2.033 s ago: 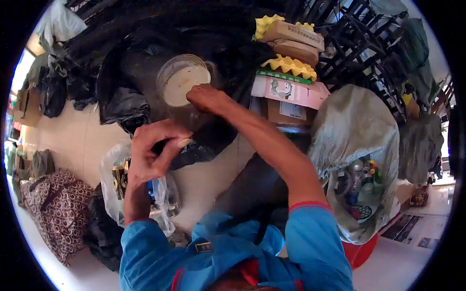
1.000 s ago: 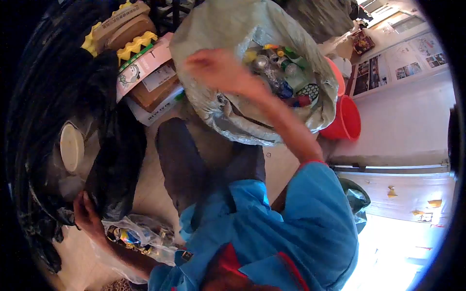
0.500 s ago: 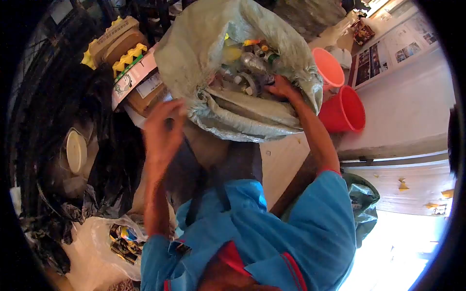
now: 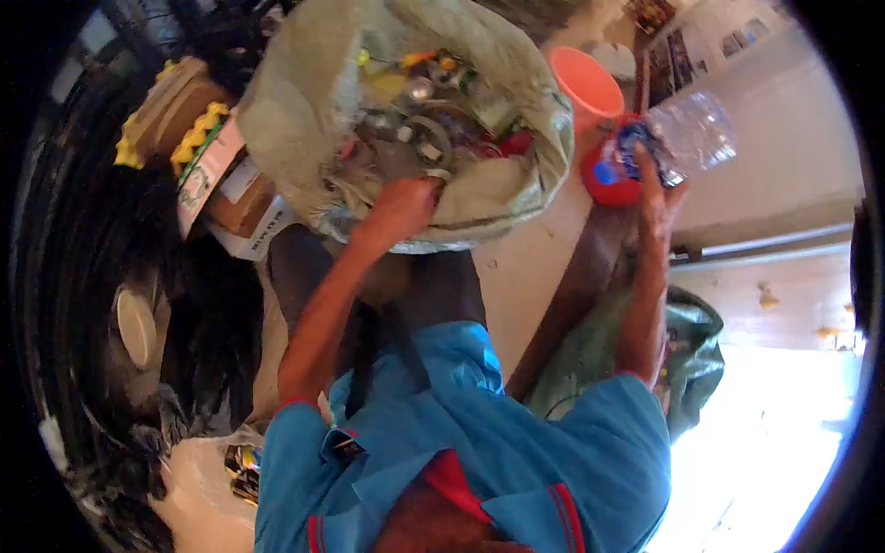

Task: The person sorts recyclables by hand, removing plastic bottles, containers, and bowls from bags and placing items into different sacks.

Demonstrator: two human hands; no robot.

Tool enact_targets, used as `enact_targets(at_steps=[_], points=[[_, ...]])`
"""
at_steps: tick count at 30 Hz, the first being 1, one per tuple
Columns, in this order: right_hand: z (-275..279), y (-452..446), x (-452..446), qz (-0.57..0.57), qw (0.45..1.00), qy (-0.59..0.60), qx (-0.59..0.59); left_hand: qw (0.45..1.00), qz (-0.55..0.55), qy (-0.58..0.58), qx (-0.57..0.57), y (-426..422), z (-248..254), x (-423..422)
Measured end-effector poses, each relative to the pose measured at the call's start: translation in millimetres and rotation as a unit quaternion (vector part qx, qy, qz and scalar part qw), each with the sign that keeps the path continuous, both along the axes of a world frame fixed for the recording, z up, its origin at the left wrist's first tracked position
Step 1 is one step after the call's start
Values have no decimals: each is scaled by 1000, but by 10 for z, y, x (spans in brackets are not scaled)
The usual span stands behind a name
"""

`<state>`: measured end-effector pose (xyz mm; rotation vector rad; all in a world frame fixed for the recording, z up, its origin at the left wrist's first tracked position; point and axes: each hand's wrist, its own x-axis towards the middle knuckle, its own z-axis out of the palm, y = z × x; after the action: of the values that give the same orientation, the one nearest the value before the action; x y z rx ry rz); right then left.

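Bottle point(image 4: 701, 132) sits in my right hand point(image 4: 658, 198), fingers wrapped round it, right of the sack point(image 4: 304, 101), well apart from my left hand point(image 4: 404, 210). Long axis roughly sideways, blue end sackward. Left's at the sack mouth; can't tell its grip.

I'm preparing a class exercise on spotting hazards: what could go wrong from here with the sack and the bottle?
The clear plastic bottle might slip from the right hand, perhaps knocking the red bucket seen behind it.
The left hand reaches into the jumbled sack, where something sharp could be hidden.
The sack's soft, creased rim might sag, letting items spill.
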<state>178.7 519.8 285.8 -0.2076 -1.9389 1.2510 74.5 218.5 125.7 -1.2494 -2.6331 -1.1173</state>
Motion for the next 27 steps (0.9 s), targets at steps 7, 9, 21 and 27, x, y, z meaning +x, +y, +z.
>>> enact_targets(at_steps=[7,9,21,27], points=[[-460,1533,2121,-437,888,-113,87,999,-15,-46,6,-111,327,12],[-527,1503,2695,-520,826,-204,68,998,-17,-65,-14,-200,397,-59],[-2732,2860,5034,-471,603,-632,121,989,-129,-66,-29,36,252,98],[-1463,2032,3803,-448,725,-437,286,989,52,8,-138,185,387,284]])
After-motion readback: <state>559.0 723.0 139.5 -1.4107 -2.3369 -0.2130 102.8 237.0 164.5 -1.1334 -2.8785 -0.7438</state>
